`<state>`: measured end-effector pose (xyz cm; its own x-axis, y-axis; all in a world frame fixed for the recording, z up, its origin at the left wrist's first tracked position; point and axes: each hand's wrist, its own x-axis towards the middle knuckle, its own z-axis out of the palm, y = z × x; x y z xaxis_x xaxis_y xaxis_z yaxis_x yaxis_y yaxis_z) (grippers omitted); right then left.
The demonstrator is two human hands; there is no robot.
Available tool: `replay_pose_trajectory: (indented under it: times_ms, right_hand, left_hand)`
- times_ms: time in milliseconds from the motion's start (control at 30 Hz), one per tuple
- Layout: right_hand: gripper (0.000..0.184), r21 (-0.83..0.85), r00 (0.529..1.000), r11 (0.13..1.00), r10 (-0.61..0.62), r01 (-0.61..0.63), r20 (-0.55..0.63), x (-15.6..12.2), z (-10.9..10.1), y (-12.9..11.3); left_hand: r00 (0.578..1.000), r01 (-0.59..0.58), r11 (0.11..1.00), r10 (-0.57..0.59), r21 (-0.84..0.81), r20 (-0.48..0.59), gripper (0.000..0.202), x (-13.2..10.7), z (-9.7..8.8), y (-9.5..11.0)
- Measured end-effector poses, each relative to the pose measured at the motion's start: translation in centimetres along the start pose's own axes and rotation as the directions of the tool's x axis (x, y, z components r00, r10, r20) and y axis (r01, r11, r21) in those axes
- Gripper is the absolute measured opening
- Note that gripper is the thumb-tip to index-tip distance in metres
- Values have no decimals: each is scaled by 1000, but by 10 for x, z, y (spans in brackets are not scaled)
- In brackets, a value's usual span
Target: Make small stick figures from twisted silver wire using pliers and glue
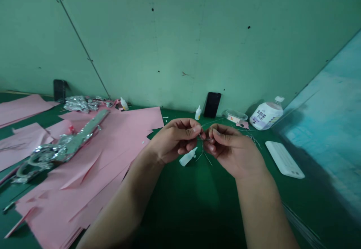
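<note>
Silvery wire point(202, 147) sits at the centre of the frame, forked at its lower end. From here I see the left hand point(176, 140) pinching it between thumb and finger, the right hand point(238, 149) pinching a strand alongside—the exact contact is too small to tell. Should either pinch slacken, the springy wire could slip or untwist; a low dip could knock the bottle point(187, 158) just below.

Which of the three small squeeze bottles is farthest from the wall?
The slanted bottle just below the left hand. The middle bottle and the leftmost bottle are both back near the wall.
</note>
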<state>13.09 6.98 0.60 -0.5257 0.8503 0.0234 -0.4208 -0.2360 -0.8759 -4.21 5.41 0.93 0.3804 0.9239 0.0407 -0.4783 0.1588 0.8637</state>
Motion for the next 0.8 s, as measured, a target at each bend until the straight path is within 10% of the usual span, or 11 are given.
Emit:
replay_pose_trajectory:
  times_ms: [333,800]
  right_hand:
    - [14,-91,997,995,53,-47,63,-2,0,0]
    - [12,-369,991,920,-120,131,52,-9,5,0]
  left_hand:
    - [963,259,966,-260,14,65,12,-5,-1,11]
    - [918,336,939,-308,-77,248,17,0,-7,4]
